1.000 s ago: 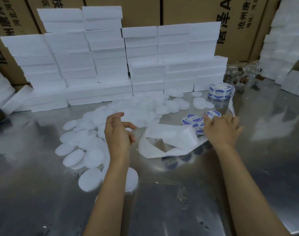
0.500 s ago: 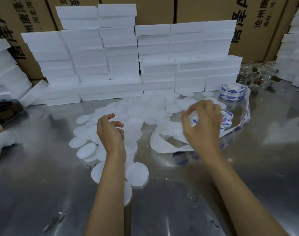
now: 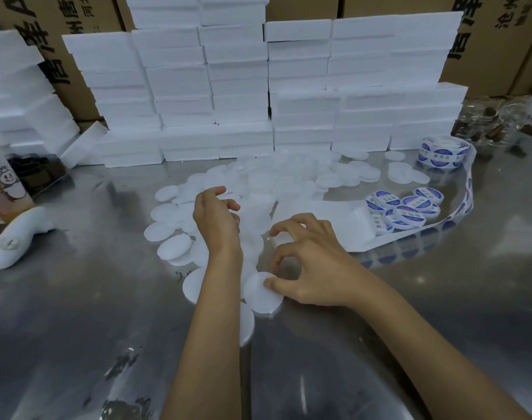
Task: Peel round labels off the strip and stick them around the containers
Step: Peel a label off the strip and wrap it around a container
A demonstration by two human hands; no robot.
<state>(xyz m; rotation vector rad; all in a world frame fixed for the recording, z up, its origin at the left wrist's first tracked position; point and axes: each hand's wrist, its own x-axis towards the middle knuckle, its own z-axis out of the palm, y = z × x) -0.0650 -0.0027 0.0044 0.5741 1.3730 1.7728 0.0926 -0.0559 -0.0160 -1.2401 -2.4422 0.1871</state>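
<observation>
The right hand (image 3: 307, 265) pinches one white container (image 3: 262, 292) near the counter's (image 3: 77, 313) front edge, likely to lift it for labelling. The left hand (image 3: 217, 221), loosely curled and empty, waits over the pile (image 3: 258, 183). The label strip (image 3: 458, 213) lies toward the right edge.

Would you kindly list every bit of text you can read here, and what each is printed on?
"唐泽": large black characters, cut off, on the left cardboard box and the right cardboard box.
Smaller black characters on both boxes: too blurred to read.
Blue round labels on the roll and the labelled containers: print too small to read.
</observation>
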